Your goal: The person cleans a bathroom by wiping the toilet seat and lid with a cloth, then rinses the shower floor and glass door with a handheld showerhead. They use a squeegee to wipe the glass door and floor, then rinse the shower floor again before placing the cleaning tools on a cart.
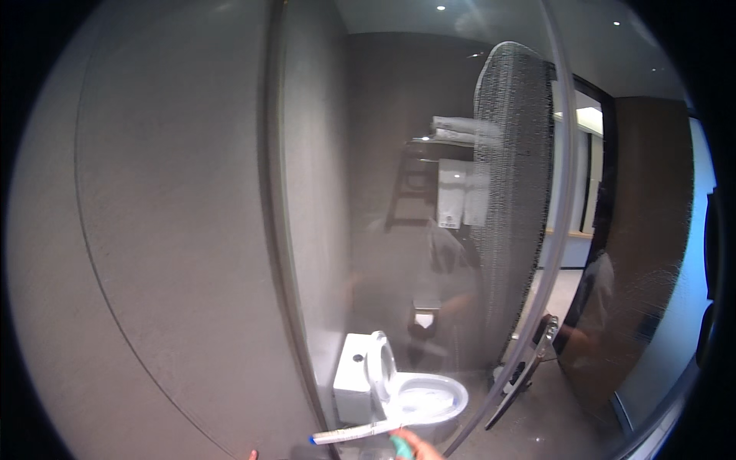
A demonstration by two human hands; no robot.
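My right hand (422, 447) is at the bottom edge, closed around the green handle (401, 446) of a window squeegee. The squeegee's long pale bar (356, 431) reaches left from the hand and ends in a blue tip. Only one fingertip of my left hand (253, 455) shows, low against the grey wall (172, 230), so its grip is hidden. In front of me stands a clear glass panel (391, 276). A tall, rounded patch of wet streaks (512, 172) covers its right part.
Behind the glass is a white toilet (352, 379) with its lid raised. White towels (450, 195) hang below a wall rack, above a toilet paper holder (424, 305). A vertical glass edge strip (566, 138) runs down the right, near an open doorway (575, 241).
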